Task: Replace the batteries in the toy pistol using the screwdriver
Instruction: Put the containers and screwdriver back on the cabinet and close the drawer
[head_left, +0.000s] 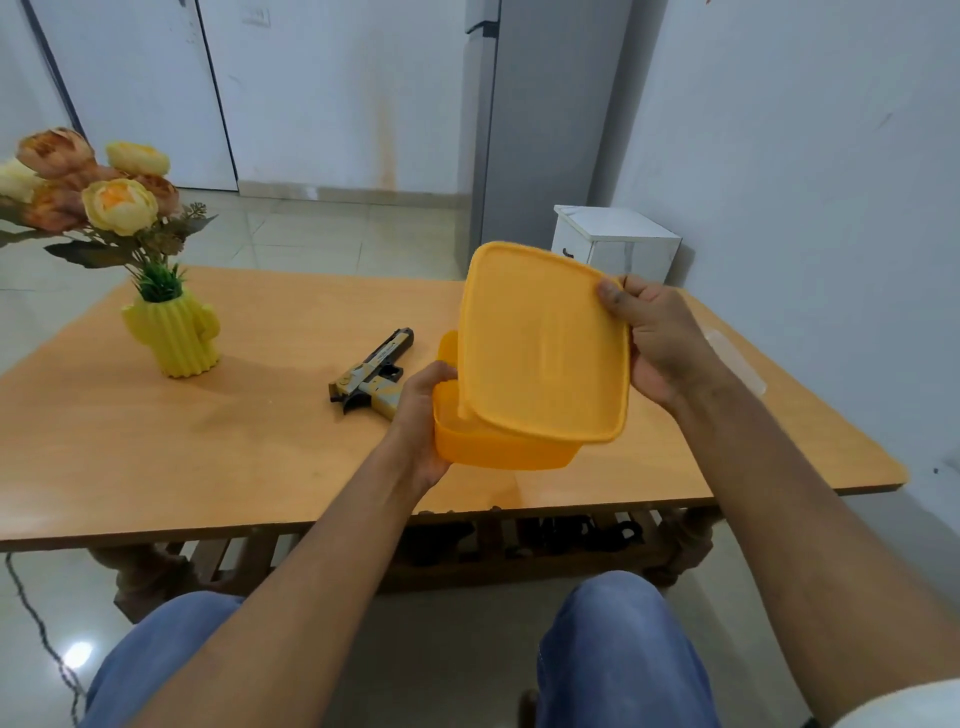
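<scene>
The toy pistol (375, 374), black with tan and yellow markings, lies on the wooden table (208, 457) just left of my hands. My left hand (423, 415) grips the left wall of an orange plastic box (498, 447) that sits on the table. My right hand (660, 343) pinches the right edge of the box's orange lid (540, 343), which is lifted and tilted up towards me. The lid hides the inside of the box. No screwdriver or batteries are visible.
A yellow cactus-shaped vase (176, 332) with artificial flowers stands at the table's left. A clear plastic item (737, 358) lies near the right edge. A white cabinet (615, 244) stands on the floor behind the table, against the wall. My knees are below the front edge.
</scene>
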